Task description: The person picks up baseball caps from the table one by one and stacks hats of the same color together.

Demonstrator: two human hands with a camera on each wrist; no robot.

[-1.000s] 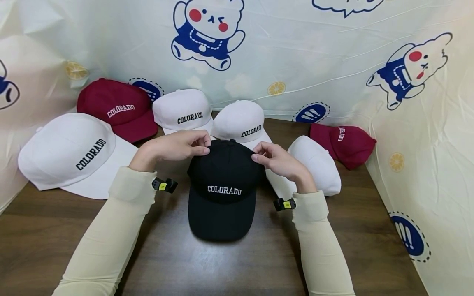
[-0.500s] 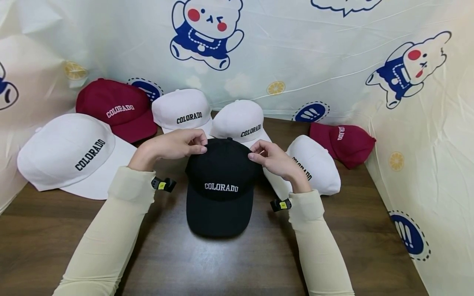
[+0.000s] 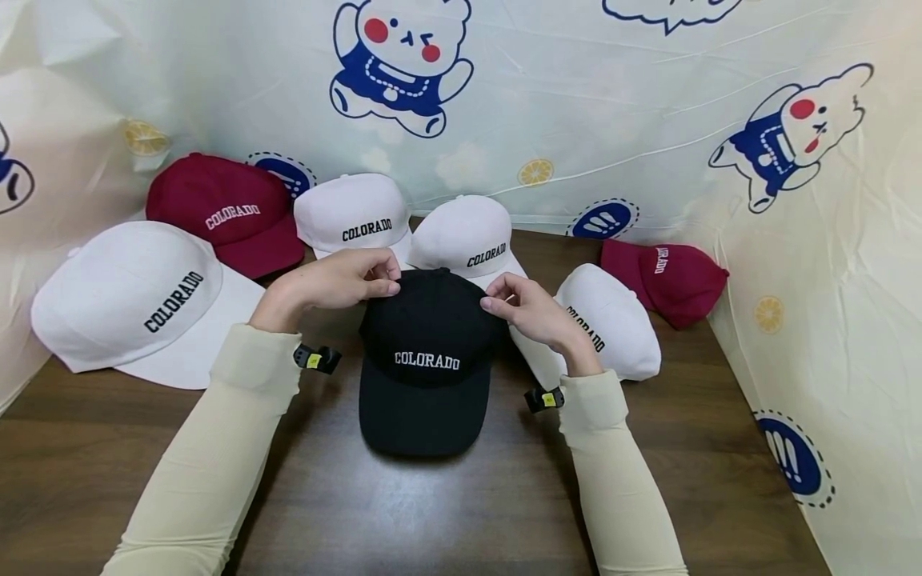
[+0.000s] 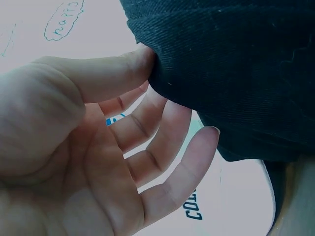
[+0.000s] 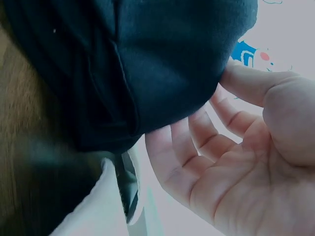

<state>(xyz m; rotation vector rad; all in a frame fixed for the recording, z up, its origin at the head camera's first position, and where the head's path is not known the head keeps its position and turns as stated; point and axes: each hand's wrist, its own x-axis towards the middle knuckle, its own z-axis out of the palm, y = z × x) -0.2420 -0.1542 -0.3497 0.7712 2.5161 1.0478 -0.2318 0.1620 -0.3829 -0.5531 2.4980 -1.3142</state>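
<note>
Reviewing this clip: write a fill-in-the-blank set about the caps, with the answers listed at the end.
The left grip and the right grip hold the black curved-brim cloth cap, whose white lettering reads ____.
In the head view, its brim points toward the picture's ____ edge.
There are ____ white cloth caps with black lettering.
On the brown wooden table, the maroon cloth caps number ____.

Missing words: COLORADO; bottom; four; two.

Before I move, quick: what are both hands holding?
Left hand: holding the black cap, pinched at its left side.
Right hand: holding the black cap, pinched at its right side.
</note>
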